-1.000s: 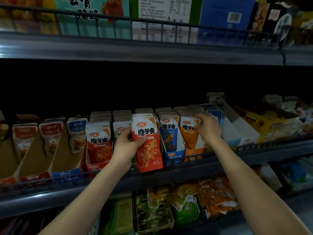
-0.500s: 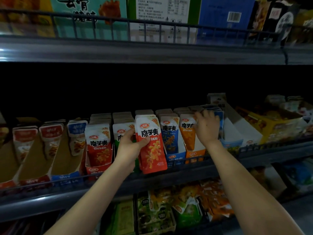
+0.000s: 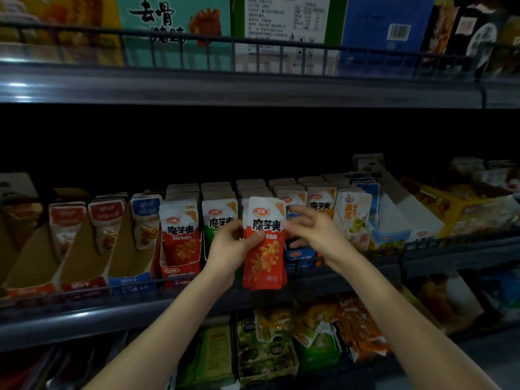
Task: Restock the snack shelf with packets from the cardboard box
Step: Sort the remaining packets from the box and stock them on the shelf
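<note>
Packet (image 3: 264, 249), red and white, held upright with a slight tilt in front of the middle shelf (image 3: 84, 319). Its bottom edge overlaps the wire front rail (image 3: 450, 246); its top sits in front of the rows of stocked packets. Left hand (image 3: 228, 249) grips it by the left edge, thumb across the front face about mid-height, fingers curled behind. Right hand (image 3: 312, 232) is at the packet's upper right edge, fingers spread and loosely bent, blurred. No grasp seen; contact with the packet cannot be told.

Just left of the held packet, behind the left hand: green-packet row (image 3: 218, 218), then red tray (image 3: 180, 274), full to its front lip with matching red packets. Right of it: blue tray (image 3: 299, 256), partly hidden by the right hand, then orange packet (image 3: 320, 202) and a pale packet (image 3: 354, 215) leaning at the row's end. White tray (image 3: 408, 218) beyond that shows bare walls.

Far left, cardboard trays (image 3: 84, 257) hold a few packets at the back with bare sloped floor in front.

A tall dark gap runs above all the rows up to the upper shelf (image 3: 253, 88), which carries big boxes behind its own rail. Lower shelf packets (image 3: 309, 333) lie jumbled below, between the two forearms.
</note>
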`<state>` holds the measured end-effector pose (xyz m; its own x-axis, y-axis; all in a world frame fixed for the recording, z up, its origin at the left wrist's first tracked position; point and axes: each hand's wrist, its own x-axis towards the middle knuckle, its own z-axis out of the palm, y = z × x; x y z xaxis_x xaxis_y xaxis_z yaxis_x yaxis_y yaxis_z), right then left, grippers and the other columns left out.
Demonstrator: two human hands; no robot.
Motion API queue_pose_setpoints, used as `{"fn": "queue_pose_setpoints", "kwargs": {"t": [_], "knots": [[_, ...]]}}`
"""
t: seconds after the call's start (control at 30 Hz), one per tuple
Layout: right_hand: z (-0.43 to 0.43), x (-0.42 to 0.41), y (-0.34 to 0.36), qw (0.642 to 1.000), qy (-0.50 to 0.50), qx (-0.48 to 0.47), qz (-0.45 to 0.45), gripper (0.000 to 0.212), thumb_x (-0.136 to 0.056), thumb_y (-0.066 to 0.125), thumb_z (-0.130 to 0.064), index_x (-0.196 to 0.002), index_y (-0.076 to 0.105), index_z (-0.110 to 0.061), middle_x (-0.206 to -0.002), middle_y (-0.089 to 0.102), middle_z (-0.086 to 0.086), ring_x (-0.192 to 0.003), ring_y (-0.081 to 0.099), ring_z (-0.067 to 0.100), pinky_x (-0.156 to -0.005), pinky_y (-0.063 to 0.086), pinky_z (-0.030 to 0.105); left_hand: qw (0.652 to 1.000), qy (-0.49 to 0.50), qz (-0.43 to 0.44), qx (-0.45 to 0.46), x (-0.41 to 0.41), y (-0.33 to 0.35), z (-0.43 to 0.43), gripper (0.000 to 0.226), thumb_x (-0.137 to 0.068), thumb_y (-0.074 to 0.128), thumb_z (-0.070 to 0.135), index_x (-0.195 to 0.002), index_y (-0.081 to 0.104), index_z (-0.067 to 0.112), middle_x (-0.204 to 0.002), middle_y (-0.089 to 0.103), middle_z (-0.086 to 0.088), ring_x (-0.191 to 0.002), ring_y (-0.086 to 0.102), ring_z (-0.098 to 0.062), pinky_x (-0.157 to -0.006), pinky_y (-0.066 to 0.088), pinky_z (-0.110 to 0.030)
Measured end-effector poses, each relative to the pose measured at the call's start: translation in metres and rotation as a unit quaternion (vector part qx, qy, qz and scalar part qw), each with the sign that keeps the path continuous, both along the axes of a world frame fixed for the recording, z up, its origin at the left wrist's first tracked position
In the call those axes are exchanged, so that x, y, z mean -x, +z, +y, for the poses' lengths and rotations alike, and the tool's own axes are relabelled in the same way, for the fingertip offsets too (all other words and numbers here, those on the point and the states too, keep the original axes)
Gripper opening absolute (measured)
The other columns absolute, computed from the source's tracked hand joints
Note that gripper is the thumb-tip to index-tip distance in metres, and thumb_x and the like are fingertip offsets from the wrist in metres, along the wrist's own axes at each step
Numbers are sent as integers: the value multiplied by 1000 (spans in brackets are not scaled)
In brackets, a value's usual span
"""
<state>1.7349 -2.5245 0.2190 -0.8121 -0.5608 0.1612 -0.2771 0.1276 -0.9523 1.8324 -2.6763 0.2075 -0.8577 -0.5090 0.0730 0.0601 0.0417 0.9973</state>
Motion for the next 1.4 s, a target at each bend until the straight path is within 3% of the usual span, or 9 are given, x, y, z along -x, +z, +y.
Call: {"fn": "queue_pose_setpoints", "kwargs": {"t": [0.27,0.37,0.5,0.6,0.73,0.83,0.97,1.17,1.4], "knots": [[-15,-47,-13,1000,7,3,-25,21,-84,69,-9,-99,63,-23,-94,71,-7,-78,66,6,-59,49,20,996,-36,-10,79,-43,-12,-10,25,-81,74,19,-105,66,20,-103,71,3,-96,66,-12,-82,55,-27],[-27,-56,-6,999,-19,42,-12,23,-86,67,-9,-98,59,-27,-97,69,-7,-84,65,8,-60,48,22,988,33,-1,151,-64,-16,-35,22,-84,71,21,-104,61,26,-99,65,13,-94,61,-3,-78,51,-20],[-57,-56,8,988,-39,146,3,25,-90,61,-6,-105,56,-25,-100,66,-7,-88,62,4,-64,49,22,930,221,-43,292,-92,-33,-84,24,-88,67,26,-111,63,19,-103,63,8,-93,59,-9,-73,47,-26],[-94,-59,13,982,-21,186,29,27,-91,58,-5,-110,53,-23,-98,64,-7,-85,62,1,-69,51,21,874,281,-116,379,-99,-46,-115,36,-86,68,35,-117,65,17,-111,66,-7,-103,60,-27,-84,49,-41],[-138,-59,-1,988,-4,122,97,28,-92,61,-13,-116,54,-24,-115,64,-1,-111,59,14,-94,51,39,808,303,-181,471,-103,-58,-132,41,-80,73,38,-114,68,15,-109,64,-18,-102,58,-41,-88,46,-50],[-155,-56,-16,991,-18,55,121,24,-92,62,-21,-114,56,-26,-117,64,-1,-117,56,18,-98,47,47,782,332,-195,491,-108,-72,-142,47,-76,77,34,-111,66,4,-112,63,-25,-108,57,-43,-97,41,-59],[-160,-60,-30,987,-28,-52,151,33,-91,62,-26,-124,57,-21,-124,61,-5,-121,51,15,-91,43,26,797,330,-199,466,-111,-84,-153,65,-82,71,42,-124,56,-5,-122,60,-26,-119,53,-40,-108,32,-57],[-163,-58,-41,960,-93,-133,228,18,-86,67,-31,-95,62,-16,-109,61,0,-108,55,23,-75,41,30,808,322,-197,452,-109,-88,-160,65,-84,65,48,-129,57,2,-118,66,-17,-116,56,-36,-110,28,-53],[-182,-59,-41,915,-169,-159,331,57,-85,69,-29,-136,47,-19,-123,58,5,-116,50,26,-93,41,37,813,324,-199,442,-110,-83,-154,66,-85,60,54,-131,56,7,-119,66,-12,-118,55,-32,-114,25,-47]]}}
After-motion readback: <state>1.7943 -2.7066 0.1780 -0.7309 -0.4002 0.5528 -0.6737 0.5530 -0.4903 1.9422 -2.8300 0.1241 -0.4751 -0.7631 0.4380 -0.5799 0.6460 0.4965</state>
